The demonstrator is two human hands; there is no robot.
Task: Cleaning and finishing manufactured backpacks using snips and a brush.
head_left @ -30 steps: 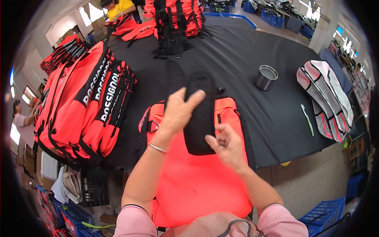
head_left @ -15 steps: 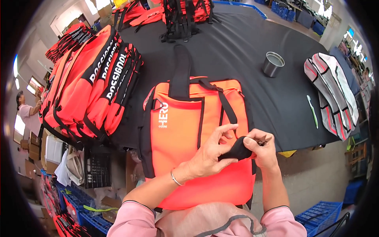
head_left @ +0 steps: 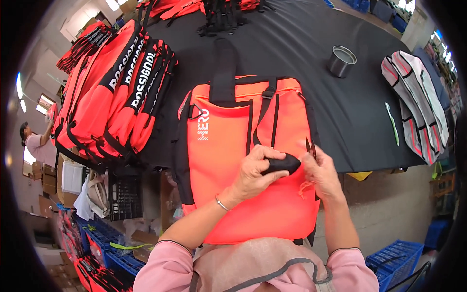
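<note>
A bright orange-red bag [head_left: 243,209] with black sides lies flat before me, over the table's near edge. Above its lower half, my left hand [head_left: 248,173] is closed around a black, rounded fabric strap end [head_left: 288,164]. The black webbing strap [head_left: 264,117] with a buckle runs up from that hand to the bag's top. Just right of the strap end, my right hand [head_left: 322,173] grips small thread snips [head_left: 311,146], blades upward. An orange cord [head_left: 305,187] dangles beneath that hand. The right fingers are slightly blurred. A wide black strap [head_left: 224,73] extends beyond the bag's top.
Stacked red and black bags [head_left: 112,97] stand at the left. A metal cup [head_left: 342,62], a toothbrush [head_left: 392,124] and grey-white fabric pieces [head_left: 418,104] lie on the right of the black-covered table [head_left: 301,44]. Blue crates [head_left: 396,263] sit below. Another person [head_left: 41,143] stands far left.
My right hand has come away from the black strap end, and the snips now point upward. My left hand has shifted left with the strap end. The view has tilted slightly downward.
</note>
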